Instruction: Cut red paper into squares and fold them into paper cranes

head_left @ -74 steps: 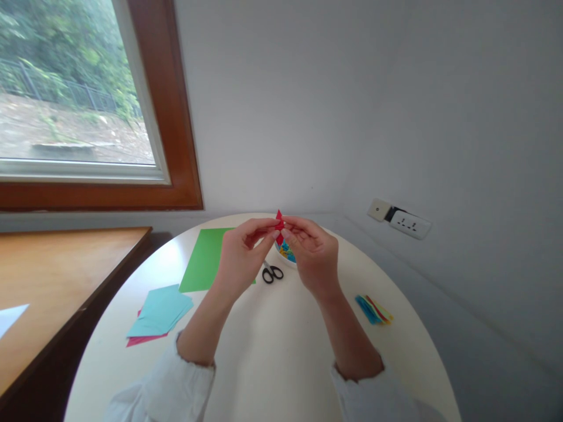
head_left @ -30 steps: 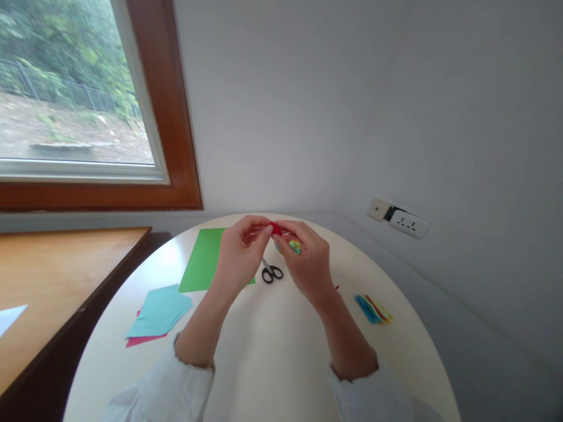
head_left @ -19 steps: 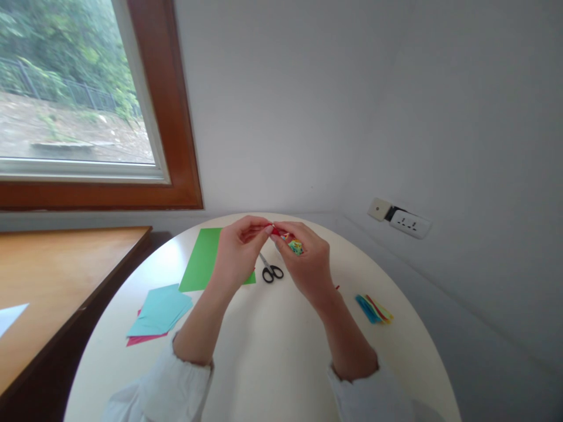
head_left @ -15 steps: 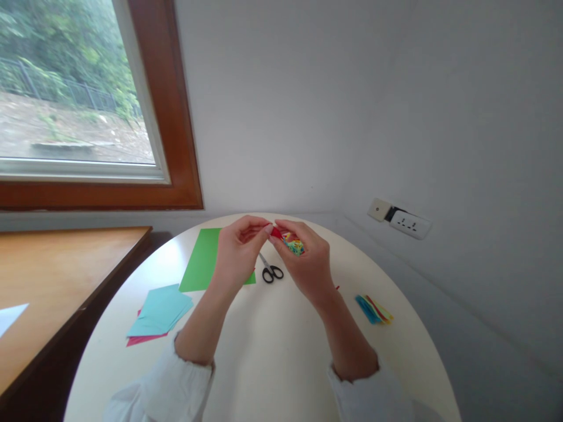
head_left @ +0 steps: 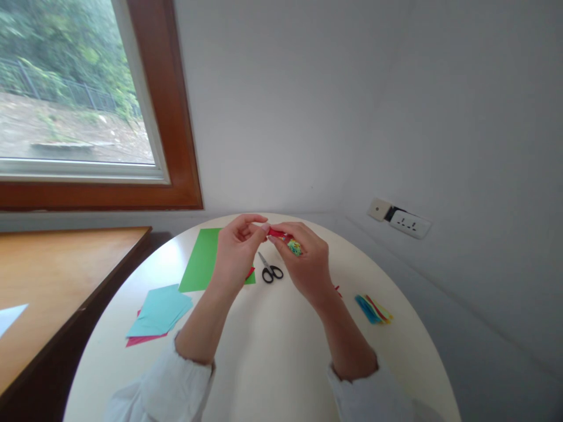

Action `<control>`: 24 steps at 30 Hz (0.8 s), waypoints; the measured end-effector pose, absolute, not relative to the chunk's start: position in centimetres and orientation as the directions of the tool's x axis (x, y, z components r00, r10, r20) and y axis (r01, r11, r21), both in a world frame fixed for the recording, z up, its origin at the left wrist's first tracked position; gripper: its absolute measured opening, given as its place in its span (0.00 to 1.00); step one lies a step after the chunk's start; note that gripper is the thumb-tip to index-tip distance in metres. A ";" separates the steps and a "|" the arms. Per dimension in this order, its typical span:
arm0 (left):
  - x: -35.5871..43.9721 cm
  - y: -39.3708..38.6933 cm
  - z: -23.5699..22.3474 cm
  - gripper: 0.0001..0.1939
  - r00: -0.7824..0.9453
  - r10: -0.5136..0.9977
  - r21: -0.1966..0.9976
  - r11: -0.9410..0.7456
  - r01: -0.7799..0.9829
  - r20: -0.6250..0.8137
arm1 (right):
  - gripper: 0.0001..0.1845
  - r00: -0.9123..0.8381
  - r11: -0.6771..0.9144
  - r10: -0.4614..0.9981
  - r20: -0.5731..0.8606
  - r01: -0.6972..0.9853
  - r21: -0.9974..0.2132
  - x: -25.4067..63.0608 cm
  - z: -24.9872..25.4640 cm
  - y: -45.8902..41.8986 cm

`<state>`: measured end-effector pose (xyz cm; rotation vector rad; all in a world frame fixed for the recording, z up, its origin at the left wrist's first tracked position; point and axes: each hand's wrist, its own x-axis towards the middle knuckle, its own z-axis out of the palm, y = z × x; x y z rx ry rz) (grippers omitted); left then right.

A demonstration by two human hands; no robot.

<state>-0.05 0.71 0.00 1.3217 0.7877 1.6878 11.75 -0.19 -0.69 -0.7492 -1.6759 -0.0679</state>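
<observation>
Both hands share the grip: the left hand [head_left: 235, 255] and right hand [head_left: 308, 264] meet above the far middle of the round worktop [head_left: 272, 351], fingertips pressed together on a small red paper piece [head_left: 276, 233] held in the air between them. That red piece lies with its long axis roughly left to right, running from the left thumb and forefinger across to the right fingertips, so neither hand is nearer; each pinches one end. It looks like thin, matte craft paper, folded into a narrow flat strip, though its exact folds are too small to tell. Just beside the right fingers, partly hidden behind them, sits a little cluster of multicoloured paper [head_left: 294, 247] in green, yellow and blue; whether the right hand touches it cannot be told. Below the hands, on the worktop, black-handled scissors [head_left: 268, 269] lie with blades pointing far and left. A flat green sheet [head_left: 200, 261] lies to the left of the scissors, smooth and rectangular, and nearer on the left a loose stack of pale blue sheets [head_left: 160, 310] rests over a pink one. To the right, well apart from the hands, is a small fan of blue, red and yellow strips [head_left: 373, 309]. White sleeves cover both forearms near the wrist
</observation>
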 end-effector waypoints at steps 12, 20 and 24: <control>-1.4 0.3 0.9 0.11 0.080 0.897 0.901 -0.433 -0.029 0.434 | 0.05 -0.045 0.753 0.536 0.843 0.477 -0.453 12.6 -0.8 0.0; -0.9 0.2 0.7 0.10 0.007 0.888 0.886 -0.458 -0.068 0.460 | 0.12 0.073 0.701 0.688 0.722 0.191 -0.687 12.1 -1.4 0.4; -0.8 0.3 0.6 0.10 -0.011 0.883 0.879 -0.469 -0.081 0.470 | 0.14 0.125 0.669 0.730 0.672 0.075 -0.740 11.8 -1.3 0.6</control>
